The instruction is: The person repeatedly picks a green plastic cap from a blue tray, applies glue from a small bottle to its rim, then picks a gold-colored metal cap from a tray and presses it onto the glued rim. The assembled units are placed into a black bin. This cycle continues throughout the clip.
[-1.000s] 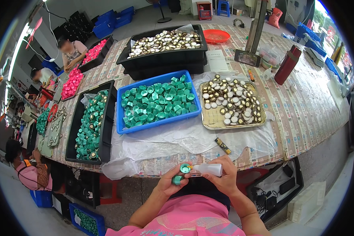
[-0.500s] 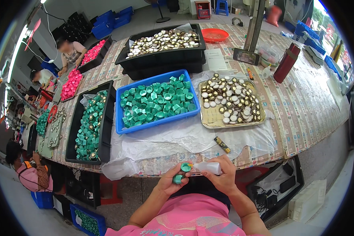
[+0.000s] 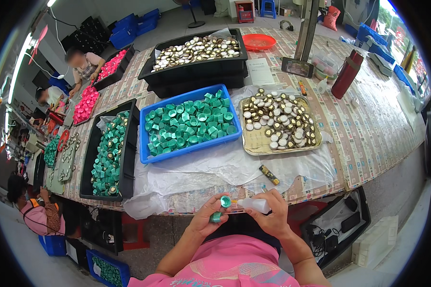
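In my left hand [image 3: 207, 216] are two green foil cups: one fluted cup [image 3: 225, 201] faces upward between thumb and fingers, and a second cup [image 3: 216, 217] sits lower in the grip. My right hand [image 3: 272, 214] is wrapped round a white squeeze bottle [image 3: 256, 204] lying nearly level. Its yellowish nozzle points left at the upper cup, a small gap apart from it. Beyond my hands stands a blue tray [image 3: 189, 149] heaped with green foil cups. To its right, a gold tray [image 3: 277, 150] carries many round white, gold and brown discs.
Left of the blue tray is a black bin [image 3: 131, 165] of green cups with discs. A larger black bin [image 3: 194, 71] of discs stands behind. A small dark-and-gold tube [image 3: 269, 175] lies on white sheeting. A red flask [image 3: 347, 74] and a phone [image 3: 296, 68] stand at right. Other people work at far left.
The bottle's nozzle has drawn back slightly from the upper cup, which has tilted and risen a little. Both hands keep their hold.
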